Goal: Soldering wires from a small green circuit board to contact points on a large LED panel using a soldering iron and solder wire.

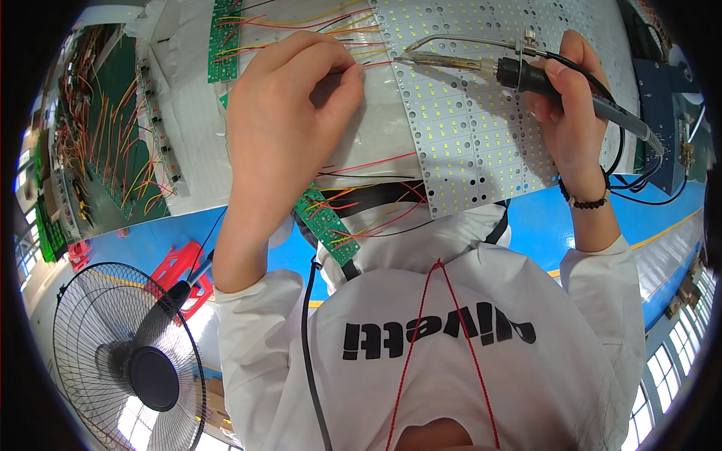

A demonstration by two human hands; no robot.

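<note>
My left hand (289, 98) is closed, its thumb and forefinger pinching a thin red wire (379, 64) at the left edge of a white LED panel (481, 143). In my right hand (573, 124) is a soldering iron (526, 77) with a curved metal feed tube (459, 37) clamped above it. The iron's tip is at the panel's edge, close to the wire end; whether they touch I cannot tell. Red, yellow and black wires join the panel to green circuit boards. One green board (223, 45) lies beyond my left hand, another (329, 227) hangs over the near table edge.
More wired boards (124, 143) lie at the table's left end. A dark blue box (660, 124) stands at the right, with black cables (628, 150) looping from the iron. Below left are a standing fan (154, 376) and a red stool (179, 270).
</note>
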